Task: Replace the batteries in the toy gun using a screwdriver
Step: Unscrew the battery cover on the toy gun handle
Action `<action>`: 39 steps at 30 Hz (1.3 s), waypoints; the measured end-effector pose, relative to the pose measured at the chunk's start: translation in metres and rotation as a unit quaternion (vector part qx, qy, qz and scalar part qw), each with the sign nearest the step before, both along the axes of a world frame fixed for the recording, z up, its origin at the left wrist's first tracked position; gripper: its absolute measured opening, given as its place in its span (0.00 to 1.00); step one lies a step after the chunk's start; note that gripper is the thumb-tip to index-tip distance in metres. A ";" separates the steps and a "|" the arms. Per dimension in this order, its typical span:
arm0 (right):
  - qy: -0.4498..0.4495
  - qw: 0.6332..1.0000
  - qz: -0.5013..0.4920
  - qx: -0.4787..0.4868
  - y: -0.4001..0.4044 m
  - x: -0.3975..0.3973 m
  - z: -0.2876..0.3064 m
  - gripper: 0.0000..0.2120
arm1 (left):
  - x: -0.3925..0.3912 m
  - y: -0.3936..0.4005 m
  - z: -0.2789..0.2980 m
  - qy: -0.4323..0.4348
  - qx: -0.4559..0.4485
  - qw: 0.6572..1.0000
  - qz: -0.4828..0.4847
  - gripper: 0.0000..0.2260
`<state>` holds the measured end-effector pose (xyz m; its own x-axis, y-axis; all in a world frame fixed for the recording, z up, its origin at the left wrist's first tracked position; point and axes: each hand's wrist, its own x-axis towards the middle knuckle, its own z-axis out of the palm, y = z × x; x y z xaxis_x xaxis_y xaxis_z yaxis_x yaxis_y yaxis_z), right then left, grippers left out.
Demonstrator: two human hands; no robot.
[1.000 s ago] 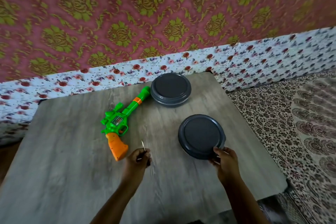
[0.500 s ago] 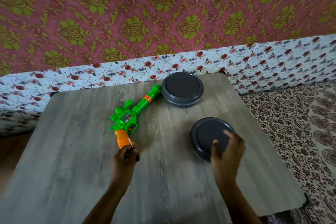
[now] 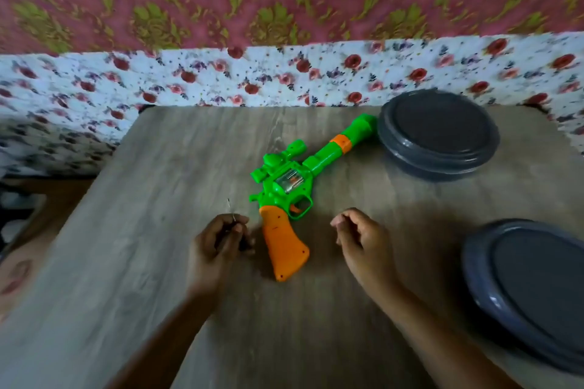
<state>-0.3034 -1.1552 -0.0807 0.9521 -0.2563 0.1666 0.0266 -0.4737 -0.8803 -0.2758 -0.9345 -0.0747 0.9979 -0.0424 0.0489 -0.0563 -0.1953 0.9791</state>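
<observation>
A green toy gun [image 3: 294,186] with an orange grip lies flat on the wooden table [image 3: 158,199], muzzle pointing to the far right. My left hand [image 3: 221,240] sits just left of the orange grip and grips a small screwdriver [image 3: 230,208], whose thin metal tip sticks up out of the fist. My right hand [image 3: 360,237] hovers just right of the grip with fingers loosely curled and nothing in it. Neither hand touches the gun. No batteries are in sight.
Two dark grey round lidded containers stand on the table: one [image 3: 439,133] at the far right touching the gun's muzzle, the other [image 3: 531,287] at the near right edge. A floral cloth [image 3: 284,79] runs behind the table.
My right hand left the near grey container and came over beside the gun's grip. My left hand with the screwdriver shifted to the left of the grip. The camera moved closer.
</observation>
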 end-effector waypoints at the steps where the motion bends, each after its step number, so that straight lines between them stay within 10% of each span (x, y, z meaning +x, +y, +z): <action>1: -0.016 1.000 0.006 -0.005 0.000 0.000 -0.003 0.10 | 0.000 0.000 -0.002 -0.018 0.005 1.000 -0.010 0.06; 10: -0.077 0.982 0.115 -0.129 0.001 -0.008 -0.012 0.11 | 0.000 -0.003 -0.016 -0.078 0.001 0.996 -0.046 0.06; 21: -0.062 0.995 0.063 0.052 -0.004 0.006 -0.015 0.14 | 0.007 0.001 -0.024 -0.161 0.061 0.985 -0.029 0.12; 32: -0.060 0.994 -0.062 0.066 0.001 0.006 -0.010 0.14 | -0.014 0.001 -0.010 -0.145 -0.116 0.982 -0.042 0.09; 39: -0.152 0.987 0.053 -0.021 0.016 -0.009 -0.005 0.14 | -0.012 -0.001 -0.004 -0.172 -0.133 0.973 -0.076 0.08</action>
<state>-0.3120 -1.1394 -0.0862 0.8777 -0.1444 0.4569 0.3375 -0.4907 -0.8033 -0.2879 -0.9357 -0.0788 0.9035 -0.1281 0.4089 -0.3986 0.0988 0.9118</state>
